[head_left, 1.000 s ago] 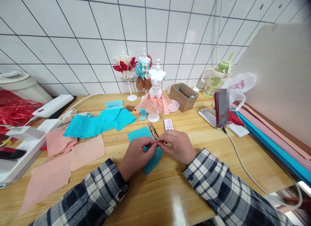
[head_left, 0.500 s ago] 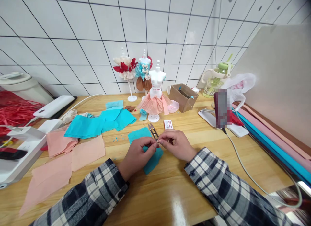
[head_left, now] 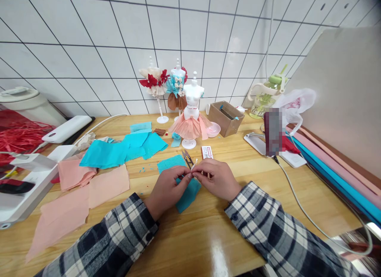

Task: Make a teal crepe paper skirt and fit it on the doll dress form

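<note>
My left hand (head_left: 168, 187) and my right hand (head_left: 219, 178) meet fingertip to fingertip over the table, both pinching a small white strip (head_left: 194, 164) that sticks up between them. Its exact kind is too small to make out. Beneath the hands lies a piece of turquoise crepe paper (head_left: 188, 195), partly covered by my left hand. Just beyond the fingertips rest thread snips (head_left: 187, 158), blades pointing away. A small white pack with red edging (head_left: 207, 152) lies behind my right hand. Farther back stands a white mini dress form (head_left: 193, 95) in a peach paper skirt (head_left: 190, 125).
Turquoise sheets (head_left: 104, 154) and peach sheets (head_left: 64, 207) spread over the left side. Two decorated dress forms (head_left: 153, 80) stand by the wall. A brown box (head_left: 226, 118), a pink dish (head_left: 213, 129) and a propped phone (head_left: 273, 132) with its cable (head_left: 293, 197) are to the right.
The small white strip now shows upright between my fingertips, where it was barely visible before. Both hands stay nearly in place; the whole view has shifted slightly.
</note>
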A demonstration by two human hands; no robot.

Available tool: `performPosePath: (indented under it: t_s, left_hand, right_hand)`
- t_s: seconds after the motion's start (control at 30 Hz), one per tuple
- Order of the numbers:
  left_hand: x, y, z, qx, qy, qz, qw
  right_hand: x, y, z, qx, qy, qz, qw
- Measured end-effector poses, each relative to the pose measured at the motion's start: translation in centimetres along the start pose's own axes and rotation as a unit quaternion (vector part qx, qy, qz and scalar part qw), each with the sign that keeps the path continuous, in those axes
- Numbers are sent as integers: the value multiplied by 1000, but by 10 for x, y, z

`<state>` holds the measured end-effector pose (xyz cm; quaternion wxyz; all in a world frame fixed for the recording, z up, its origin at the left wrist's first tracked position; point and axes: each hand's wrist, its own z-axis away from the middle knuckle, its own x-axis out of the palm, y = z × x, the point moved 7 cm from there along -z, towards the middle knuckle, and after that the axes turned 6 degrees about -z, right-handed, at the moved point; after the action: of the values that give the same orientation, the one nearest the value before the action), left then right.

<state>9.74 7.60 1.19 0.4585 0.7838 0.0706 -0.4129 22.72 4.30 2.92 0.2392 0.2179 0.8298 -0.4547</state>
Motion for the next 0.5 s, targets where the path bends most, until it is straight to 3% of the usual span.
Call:
performPosePath:
  t_s: [0.23, 0.5]
  left_hand:
    - [-6, 4, -1, -3, 39, 1, 999]
    - [-6, 9, 0, 12, 45, -17, 999]
  right_hand:
    - [7, 16, 0, 81, -13, -77, 994]
    - [7, 11, 0, 61, -26, -72, 995]
